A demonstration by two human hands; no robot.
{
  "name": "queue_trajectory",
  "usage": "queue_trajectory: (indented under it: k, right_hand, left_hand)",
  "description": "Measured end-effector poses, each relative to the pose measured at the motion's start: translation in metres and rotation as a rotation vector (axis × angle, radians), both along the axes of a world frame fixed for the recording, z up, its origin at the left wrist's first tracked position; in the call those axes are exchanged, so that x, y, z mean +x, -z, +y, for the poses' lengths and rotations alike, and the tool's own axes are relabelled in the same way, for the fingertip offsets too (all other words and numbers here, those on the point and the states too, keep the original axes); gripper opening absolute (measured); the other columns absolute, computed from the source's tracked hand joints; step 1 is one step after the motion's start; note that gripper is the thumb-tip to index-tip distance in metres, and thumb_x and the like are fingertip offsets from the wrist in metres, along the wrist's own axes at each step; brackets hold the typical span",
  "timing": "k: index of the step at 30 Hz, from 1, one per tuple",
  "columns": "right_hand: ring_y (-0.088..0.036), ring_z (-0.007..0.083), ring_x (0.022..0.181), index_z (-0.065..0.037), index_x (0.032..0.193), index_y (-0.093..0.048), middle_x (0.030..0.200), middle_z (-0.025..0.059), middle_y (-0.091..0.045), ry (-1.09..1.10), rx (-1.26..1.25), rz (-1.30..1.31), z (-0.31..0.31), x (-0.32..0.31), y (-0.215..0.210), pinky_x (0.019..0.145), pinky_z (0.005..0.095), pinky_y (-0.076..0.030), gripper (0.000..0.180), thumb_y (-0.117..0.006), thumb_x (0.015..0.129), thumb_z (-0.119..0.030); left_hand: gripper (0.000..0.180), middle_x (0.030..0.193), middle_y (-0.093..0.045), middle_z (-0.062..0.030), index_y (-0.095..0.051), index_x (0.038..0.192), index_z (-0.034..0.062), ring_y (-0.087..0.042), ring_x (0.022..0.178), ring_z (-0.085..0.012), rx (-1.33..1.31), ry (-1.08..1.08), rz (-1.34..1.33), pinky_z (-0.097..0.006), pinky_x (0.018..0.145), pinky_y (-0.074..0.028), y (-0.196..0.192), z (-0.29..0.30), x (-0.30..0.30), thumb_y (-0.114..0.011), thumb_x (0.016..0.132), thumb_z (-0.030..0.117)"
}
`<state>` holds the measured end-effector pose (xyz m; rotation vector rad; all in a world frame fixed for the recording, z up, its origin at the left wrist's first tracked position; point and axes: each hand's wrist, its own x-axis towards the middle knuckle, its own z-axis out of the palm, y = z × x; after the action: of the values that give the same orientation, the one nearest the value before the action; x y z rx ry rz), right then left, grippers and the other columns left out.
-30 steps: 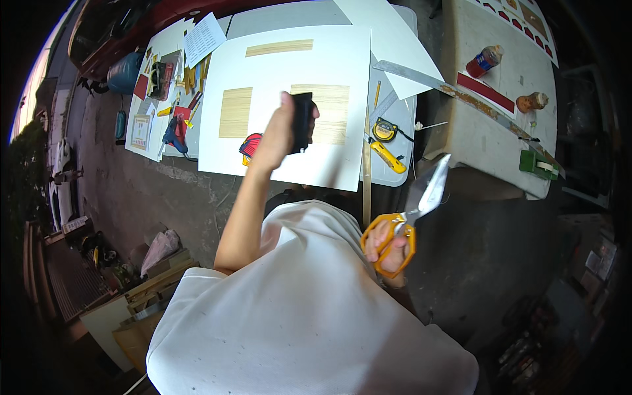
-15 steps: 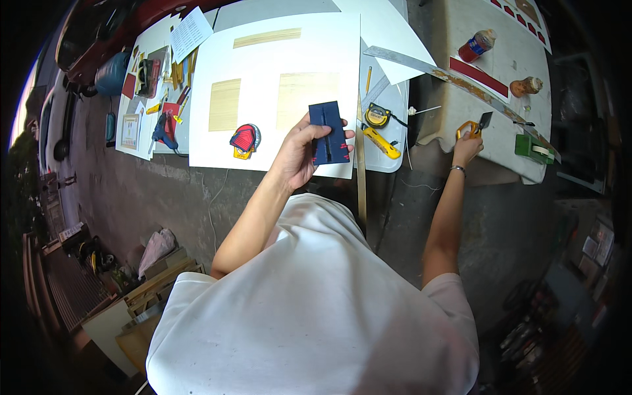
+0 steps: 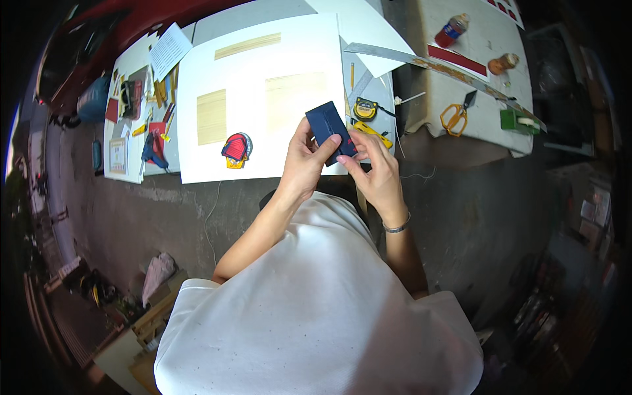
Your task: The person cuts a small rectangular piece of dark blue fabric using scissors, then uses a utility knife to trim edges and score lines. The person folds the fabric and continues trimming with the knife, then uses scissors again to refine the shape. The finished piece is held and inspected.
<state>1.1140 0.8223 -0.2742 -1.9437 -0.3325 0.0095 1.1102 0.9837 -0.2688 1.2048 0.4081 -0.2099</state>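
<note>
Both my hands hold a small dark blue rectangular piece [image 3: 329, 127] above the near edge of a large white sheet [image 3: 263, 66]. My left hand [image 3: 304, 161] grips its left side and lower end. My right hand [image 3: 375, 168] pinches its lower right corner, a metal bracelet on that wrist. Orange-handled scissors [image 3: 455, 116] lie on the cloth-covered table to the right, out of my hands. On the white sheet are pale wooden veneer pieces [image 3: 212, 116] and a red, fan-shaped item [image 3: 236, 149].
A yellow tape measure [image 3: 364, 108] and a yellow utility knife [image 3: 372, 131] lie just beyond my hands. A long metal ruler [image 3: 428, 62], a bottle [image 3: 451, 30], a green tape dispenser [image 3: 517, 122] and a blue glue gun [image 3: 150, 153] are around. Concrete floor lies below.
My right hand laid the orange scissors on the right table, then came back to the blue piece. My left hand carried the piece right and nearer; now both hands hold it.
</note>
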Motion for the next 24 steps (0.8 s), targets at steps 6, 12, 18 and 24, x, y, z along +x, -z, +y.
queue_trajectory:
  k: [6, 12, 18, 24]
  right_hand:
    - [-0.073, 0.0247, 0.079, 0.004, 0.119, -0.064, 0.097, 0.0168, -0.071, 0.174, -0.033, -0.114, 0.012, -0.033, -0.010, 0.070, 0.0323, -0.058, 0.025, -0.067, 0.096, -0.005]
    - [-0.063, 0.0076, 0.066, 0.002, 0.113, -0.061, 0.087, 0.0052, -0.068, 0.329, 0.668, 0.295, 0.067, -0.074, -0.008, 0.059, 0.0224, -0.051, 0.021, -0.046, 0.111, -0.012]
    - [-0.062, 0.0054, 0.069, 0.000, 0.115, -0.061, 0.085, 0.0028, -0.066, 0.368, 0.595, 0.364, 0.101, -0.123, -0.009, 0.063, 0.0201, -0.049, 0.022, -0.046, 0.111, -0.015]
    - [-0.061, 0.0082, 0.070, 0.001, 0.115, -0.060, 0.090, 0.0058, -0.068, 0.470, 0.485, 0.313, 0.090, -0.150, -0.021, 0.066, 0.0226, -0.049, 0.023, -0.046, 0.111, -0.017]
  left_hand:
    - [0.050, 0.119, -0.068, -0.0101, -0.048, 0.138, -0.0027, -0.067, 0.107, -0.0131, -0.057, 0.169, -0.257, -0.025, 0.086, -0.057, -0.002, 0.036, -0.014, -0.068, 0.092, -0.010]
    - [0.034, 0.129, -0.066, -0.0073, -0.047, 0.138, 0.0036, -0.064, 0.113, -0.0127, -0.241, 0.216, -0.181, -0.029, 0.097, -0.051, -0.004, 0.068, -0.041, -0.055, 0.106, 0.008]
    - [0.048, 0.125, -0.061, -0.0110, -0.036, 0.141, 0.0048, -0.062, 0.112, -0.0153, -0.205, 0.236, -0.128, -0.031, 0.097, -0.052, 0.001, 0.080, -0.073, -0.063, 0.103, 0.009]
    - [0.055, 0.124, -0.065, -0.0126, -0.040, 0.139, 0.0012, -0.065, 0.107, -0.0117, -0.179, 0.408, -0.283, -0.026, 0.088, -0.055, 0.000, 0.096, -0.091, -0.071, 0.094, 0.000]
